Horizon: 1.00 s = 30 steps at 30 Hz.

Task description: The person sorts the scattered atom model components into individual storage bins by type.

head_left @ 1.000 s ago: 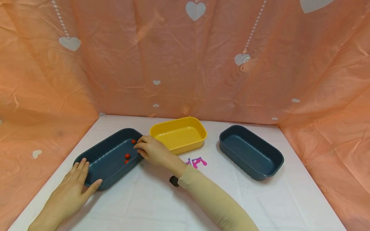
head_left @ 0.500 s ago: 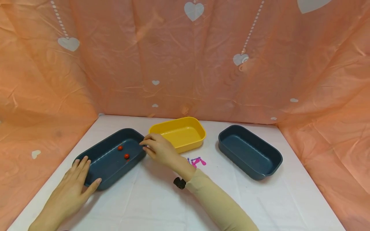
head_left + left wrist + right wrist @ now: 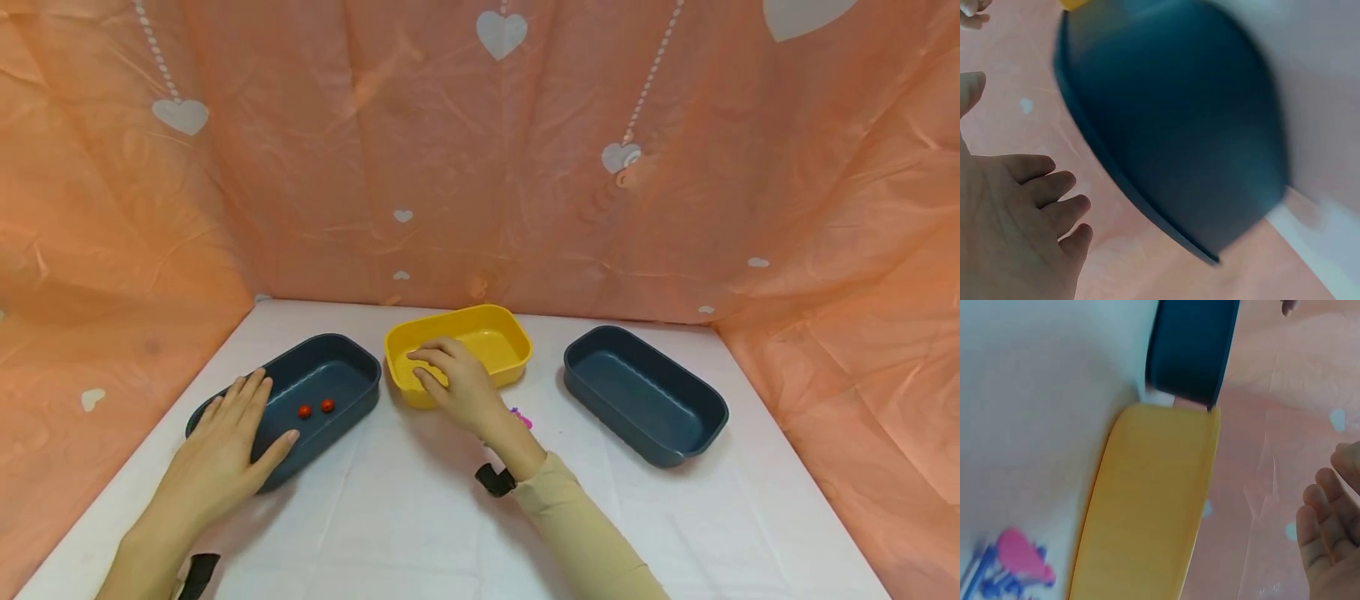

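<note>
Lying in dark-blue tray — two small, round, red balls — left hand, right hand both unclenched

Soft shadows dull the white tablecloth; both wrist views look dim, the dark-blue tray blurring leftward's view.

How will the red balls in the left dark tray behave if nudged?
The red balls look round, so they'd probably roll easily. Small beside the dark tray, they are likely light. Its raised walls should probably contain them.
</note>
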Each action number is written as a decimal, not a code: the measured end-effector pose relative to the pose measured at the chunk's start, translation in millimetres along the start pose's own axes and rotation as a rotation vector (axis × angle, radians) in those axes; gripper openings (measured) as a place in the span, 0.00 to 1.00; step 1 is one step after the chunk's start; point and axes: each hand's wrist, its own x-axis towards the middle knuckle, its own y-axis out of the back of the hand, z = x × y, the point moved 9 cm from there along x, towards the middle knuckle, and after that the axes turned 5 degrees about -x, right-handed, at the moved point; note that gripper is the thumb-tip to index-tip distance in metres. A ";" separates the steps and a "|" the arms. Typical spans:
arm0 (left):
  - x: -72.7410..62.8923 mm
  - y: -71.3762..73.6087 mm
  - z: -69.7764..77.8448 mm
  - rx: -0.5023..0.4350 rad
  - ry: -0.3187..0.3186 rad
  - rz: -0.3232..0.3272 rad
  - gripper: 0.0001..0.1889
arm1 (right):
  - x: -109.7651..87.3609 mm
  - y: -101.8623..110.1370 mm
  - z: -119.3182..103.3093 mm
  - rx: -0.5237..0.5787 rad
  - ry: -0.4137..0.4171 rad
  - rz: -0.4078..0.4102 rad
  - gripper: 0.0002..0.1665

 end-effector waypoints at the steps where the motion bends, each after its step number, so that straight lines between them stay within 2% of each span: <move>1: 4.1 -0.4 3.9 -0.002 -0.005 0.001 0.46 | -2.5 3.6 2.4 -0.002 -0.003 0.012 0.14; 8: 33.7 -5.7 33.5 -0.028 -0.025 -0.005 0.46 | -20.7 26.3 26.6 -0.014 -0.049 0.068 0.14; 14: 57.6 -17.1 52.3 -0.042 -0.006 -0.065 0.46 | -37.5 41.3 53.2 -0.019 -0.122 0.067 0.16; 18: 72.1 -28.7 63.1 -0.046 0.001 -0.102 0.46 | -49.0 45.0 70.6 -0.027 -0.161 0.044 0.16; 23: 90.2 -43.6 73.1 -0.024 0.004 -0.127 0.47 | -60.9 49.1 83.8 -0.057 -0.172 0.014 0.17; 25: 96.7 -50.4 75.9 -0.018 0.005 -0.133 0.48 | -65.6 50.4 88.8 -0.076 -0.185 -0.013 0.17; 30: 110.6 -67.3 82.6 -0.004 0.001 -0.130 0.47 | -77.2 50.6 104.2 -0.088 -0.278 -0.130 0.18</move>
